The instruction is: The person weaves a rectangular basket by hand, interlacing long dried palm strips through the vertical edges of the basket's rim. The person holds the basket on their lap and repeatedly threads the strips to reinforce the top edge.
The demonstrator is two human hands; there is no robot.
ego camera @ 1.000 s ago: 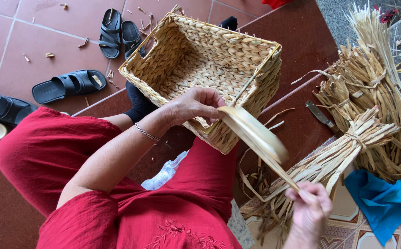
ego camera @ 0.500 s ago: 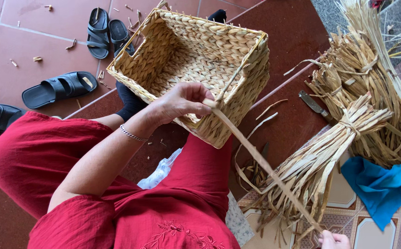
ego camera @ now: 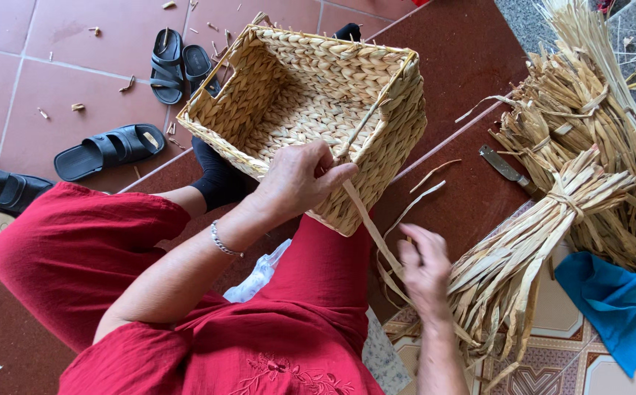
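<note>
**Weaving a strand into a basket rim**

Since half a second ago, right hand [ego camera: 426,265] has come up from the frame's lower edge toward the basket, sliding along the strand.

Head view:
- Woven basket [ego camera: 310,110]: on the floor against the knees, open side up.
- Flat straw strand [ego camera: 367,223]: runs from the near rim down to the right hand.
- Left hand [ego camera: 296,179]: fingers pinched on the strand at the rim.
- Right hand: fingers loosely curled about the strand; exact grip unclear.
- Straw bundles [ego camera: 552,219], knife [ego camera: 504,167]: to the right.

Judgement: keep the strand taut and flat while tucking.
</note>
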